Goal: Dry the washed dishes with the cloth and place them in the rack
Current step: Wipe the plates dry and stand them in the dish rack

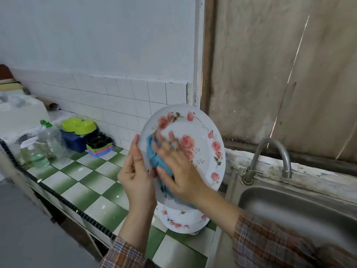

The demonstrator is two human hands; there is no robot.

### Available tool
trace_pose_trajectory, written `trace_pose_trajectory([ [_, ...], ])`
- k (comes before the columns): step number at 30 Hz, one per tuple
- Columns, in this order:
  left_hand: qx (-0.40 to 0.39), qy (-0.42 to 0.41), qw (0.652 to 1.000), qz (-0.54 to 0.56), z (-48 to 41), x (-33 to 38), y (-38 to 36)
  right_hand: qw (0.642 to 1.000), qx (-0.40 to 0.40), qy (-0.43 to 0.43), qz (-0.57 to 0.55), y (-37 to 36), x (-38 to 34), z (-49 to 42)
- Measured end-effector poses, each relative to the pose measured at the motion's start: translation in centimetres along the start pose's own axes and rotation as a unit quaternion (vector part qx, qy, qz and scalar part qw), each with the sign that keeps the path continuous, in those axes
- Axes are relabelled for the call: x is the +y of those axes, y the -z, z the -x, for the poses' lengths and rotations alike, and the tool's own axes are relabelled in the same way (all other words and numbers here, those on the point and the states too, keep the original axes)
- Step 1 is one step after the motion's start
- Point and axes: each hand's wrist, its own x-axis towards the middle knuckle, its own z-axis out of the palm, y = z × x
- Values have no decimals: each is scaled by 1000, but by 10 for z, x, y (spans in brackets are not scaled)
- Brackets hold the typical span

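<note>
Your left grip [135, 171] clasps the plate [202, 132] by its left rim; your right grip [179, 167], fingers spread flat, presses the cloth [154, 159] against its face. Drying is in hand. The plate is held near upright above the counter's [87, 180] right end, face toward you; being round, it has no long axis. Next, I'd judge, turn it to wipe the back.

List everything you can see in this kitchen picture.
Rose plate: one, white and pink, held up over counter.
Cloth: one, blue, against that plate's face.
Stacked plates: count unclear, white with roses, on counter below.
Counter: one, green-white tiles, left.
Sink: one, steel, right.
Tap: one, steel, behind sink.
Double bowl: one, lime, atop bin.
Bin: one, dark blue, by wall.
Small trays: stack, black, green, pink, blue, beside bin.
Capped bottle: one, clear, green cap, counter's far left.
Pump bottle: one, clear, beside it.
Left hand: one, gripping rose plate's rim.
Right hand: one, pressing cloth flat.
</note>
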Motion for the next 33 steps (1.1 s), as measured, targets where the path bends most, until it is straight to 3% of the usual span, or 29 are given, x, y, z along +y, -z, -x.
trace_pose_trajectory([
  [2, 28, 11, 999, 26, -5, 3, 7, 998, -42, 43, 30, -2, 13, 27],
  [4, 40, 10, 999, 22, -8, 4, 13, 998, -43, 24, 36, 7, 35, 44],
  [9, 19, 4, 1000, -6, -4, 9, 13, 986, 68, -154, 9, 38, 72, 21],
  [12, -8, 0, 1000, -16, 4, 11, 3, 976, 114, -184, -8, 42, 56, -14],
  [16, -33, -37, 998, -38, 9, 12, -4, 989, 67, -115, -69, 18, 11, -20],
  [19, 12, -31, 999, -13, -2, 12, 2, 997, 7, 24, -67, -4, 5, 13],
  [21, 47, -21, 999, 3, -8, 14, 8, 997, -23, 50, -52, -7, 23, 38],
  [26, 55, -17, 998, -21, -5, 20, 12, 981, 28, -182, -55, 14, 79, 51],
  [30, 5, -2, 999, -44, 4, 14, 8, 969, 89, -218, -80, 28, 73, 2],
  [33, -17, 0, 998, -54, 13, 8, 1, 972, 105, -171, -121, 24, 39, -24],
])
